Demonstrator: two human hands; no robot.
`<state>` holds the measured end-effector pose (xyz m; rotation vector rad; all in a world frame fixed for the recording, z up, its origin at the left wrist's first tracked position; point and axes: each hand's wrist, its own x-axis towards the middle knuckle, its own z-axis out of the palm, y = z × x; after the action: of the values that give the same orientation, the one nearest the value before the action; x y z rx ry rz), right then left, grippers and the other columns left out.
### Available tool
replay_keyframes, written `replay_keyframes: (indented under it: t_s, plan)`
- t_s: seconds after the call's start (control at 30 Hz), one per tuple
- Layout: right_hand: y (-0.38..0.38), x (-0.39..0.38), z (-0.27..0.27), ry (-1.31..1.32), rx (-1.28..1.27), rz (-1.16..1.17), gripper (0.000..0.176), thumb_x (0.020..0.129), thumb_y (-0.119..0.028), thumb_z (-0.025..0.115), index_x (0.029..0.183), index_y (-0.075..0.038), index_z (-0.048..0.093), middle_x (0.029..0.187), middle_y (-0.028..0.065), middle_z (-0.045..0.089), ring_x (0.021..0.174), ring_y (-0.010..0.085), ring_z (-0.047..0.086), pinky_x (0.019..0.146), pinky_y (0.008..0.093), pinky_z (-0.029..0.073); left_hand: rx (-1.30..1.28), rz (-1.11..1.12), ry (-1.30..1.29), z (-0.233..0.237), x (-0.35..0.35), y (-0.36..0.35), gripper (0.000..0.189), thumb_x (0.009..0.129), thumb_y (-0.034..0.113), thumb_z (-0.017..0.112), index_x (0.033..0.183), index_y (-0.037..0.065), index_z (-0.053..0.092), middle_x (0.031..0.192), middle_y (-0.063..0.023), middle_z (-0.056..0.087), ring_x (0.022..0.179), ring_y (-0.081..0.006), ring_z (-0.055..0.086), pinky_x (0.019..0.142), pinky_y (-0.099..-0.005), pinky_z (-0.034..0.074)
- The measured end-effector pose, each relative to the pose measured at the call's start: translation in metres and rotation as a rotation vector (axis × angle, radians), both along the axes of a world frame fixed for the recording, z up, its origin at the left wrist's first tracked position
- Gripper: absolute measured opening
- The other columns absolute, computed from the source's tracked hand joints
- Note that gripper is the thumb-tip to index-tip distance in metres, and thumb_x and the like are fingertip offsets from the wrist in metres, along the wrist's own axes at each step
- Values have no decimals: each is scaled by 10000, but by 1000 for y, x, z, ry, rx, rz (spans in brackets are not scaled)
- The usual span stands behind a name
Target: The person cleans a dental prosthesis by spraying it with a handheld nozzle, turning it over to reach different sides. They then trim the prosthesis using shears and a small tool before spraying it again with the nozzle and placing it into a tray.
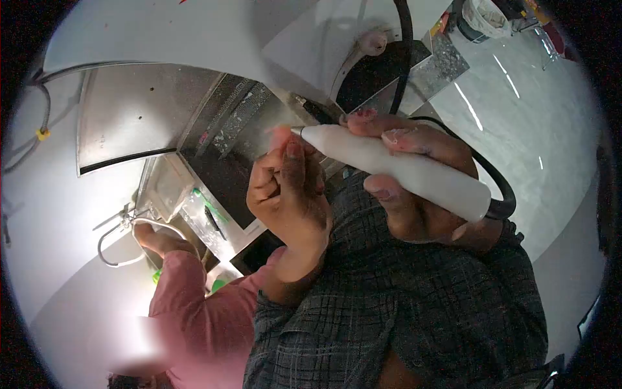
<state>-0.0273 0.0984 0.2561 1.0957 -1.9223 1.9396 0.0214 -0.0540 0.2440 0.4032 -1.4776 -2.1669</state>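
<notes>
My right hand is wrapped round a thick white pen-shaped handpiece with a narrow metal tip, a black hose leaving its rear end. Its tip points left and meets, or nearly meets, a small pinkish-orange piece. That piece is pinched between the thumb and fingers of my left hand; its exact shape is blurred and partly covered by the fingers. Whitish dust or residue marks the fingertips of my right hand. Both hands are raised in front of my dark checked shirt.
Beneath my hands lies an open metal drawer or tray with pale dust. A black hose hangs at the top. To the left, a co-worker's pink sleeve reaches towards a lit bench. A white bucket stands on the shiny floor.
</notes>
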Motion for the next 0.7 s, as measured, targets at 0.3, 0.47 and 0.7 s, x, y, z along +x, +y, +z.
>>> replay_keyframes:
  t_s: [0.3,0.47,0.7]
  plan:
    - [-2,-5,-1,20,-81,20,412,883,-13,592,1212,39,350,1153,315,556,1106,376,582,952,475,481,-15,64,-33,1,-1,7,95,910,46,612,918,-45,589,787,-126,627,517,-90,489,465,-204,362]
    - [4,-9,-11,38,-85,-58,398,906,-24,544,1237,43,333,1163,328,544,1102,380,583,925,451,506,88,-17,-16,1,2,4,94,930,43,572,959,-47,569,865,-118,605,588,-99,491,533,-220,388]
    - [13,-8,-7,-56,-208,112,376,935,-105,528,1221,39,331,1141,295,553,1092,348,591,925,442,522,422,-245,68,4,4,-7,142,961,116,474,1002,-10,523,879,-75,535,626,-116,441,578,-272,394]
